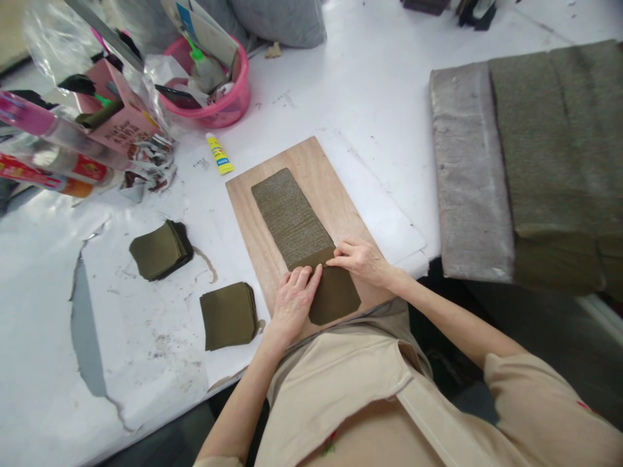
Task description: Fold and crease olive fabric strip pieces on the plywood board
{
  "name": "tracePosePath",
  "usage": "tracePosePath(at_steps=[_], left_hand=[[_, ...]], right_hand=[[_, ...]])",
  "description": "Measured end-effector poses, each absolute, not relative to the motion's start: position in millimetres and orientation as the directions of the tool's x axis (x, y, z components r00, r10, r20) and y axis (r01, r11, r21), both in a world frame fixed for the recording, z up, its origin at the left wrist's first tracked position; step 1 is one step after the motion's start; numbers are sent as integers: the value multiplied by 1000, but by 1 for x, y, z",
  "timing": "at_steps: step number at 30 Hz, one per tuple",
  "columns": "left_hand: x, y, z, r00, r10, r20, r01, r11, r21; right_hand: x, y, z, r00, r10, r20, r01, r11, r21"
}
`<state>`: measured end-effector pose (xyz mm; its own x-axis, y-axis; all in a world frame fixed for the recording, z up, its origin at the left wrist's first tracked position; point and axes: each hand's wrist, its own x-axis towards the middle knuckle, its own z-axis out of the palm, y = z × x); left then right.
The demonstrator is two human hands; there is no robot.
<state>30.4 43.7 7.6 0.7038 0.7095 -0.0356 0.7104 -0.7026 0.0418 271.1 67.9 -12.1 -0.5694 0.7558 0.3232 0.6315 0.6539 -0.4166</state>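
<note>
A wooden board [306, 155] lies at the table's edge in front of me. On it rests a long olive piece with a speckled, textured surface [294, 217]. Its near end meets a smooth dark olive panel [335, 298], which looks like fabric or leather. My left hand [294, 298] lies on the left side of this join, fingers stretched out and pressing down. At the right end of the join, my right hand [360, 259] has its thumb and forefinger brought together on the panel's edge. What lies under the fingertips is hidden.
Left of the board are two stacks of olive panels, a nearer one [228, 316] and a farther one [160, 251]. A yellow glue tube [220, 154] lies beyond the board. A pink basket [238, 97] and bottles [63, 130] stand back left. Folded olive material [549, 162] fills the right.
</note>
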Motion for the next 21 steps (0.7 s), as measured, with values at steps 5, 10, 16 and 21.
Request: tracePosePath(at_steps=[5,10,16,21], left_hand=[[31,47,11,708,702,-74,705,-708,25],[34,48,15,716,691,-101,696,-718,25],[37,52,19,750,649,-128,658,-751,48],[38,55,17,752,646,-130,656,-753,55]], right_hand=[[277,67,-10,-565,761,317,643,648,-408],[278,65,-11,-565,757,330,644,654,-397],[279,63,-11,-560,756,338,656,654,-376],[282,61,-14,-548,766,337,657,643,-393]])
